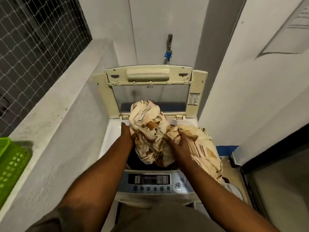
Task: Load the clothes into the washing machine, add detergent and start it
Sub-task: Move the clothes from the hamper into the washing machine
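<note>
From my head camera I look down at the washer (110, 141). Its lid (150, 97) stands open, tipped back to the wall. The lid has a small logo in the middle of its top edge, but I cannot read it. A sticker (194, 99) on the right side of the lid has tiny writing that is too small to read.

My two hands are apart, and both hold the same cloth (148, 124). The cloth is cream with brown stripes and brown patches. My left hand (127, 132) grips the left side of the bunch, with my fingers tucked into the folds. My right hand (179, 141) grips the right side, with my fingers curled on it. The bunch sits over the dark tub (133, 159), partly inside it. One part of the cloth hangs over the right side of the washer.

Near me is the panel (150, 181), with a dark screen and a row of round buttons. Its words are too blurry to read.

A tap (169, 46) with a blue part is on the wall behind the washer. A green basket (10, 164) sits on the ledge at my left. A net (33, 47) covers the window above it.
</note>
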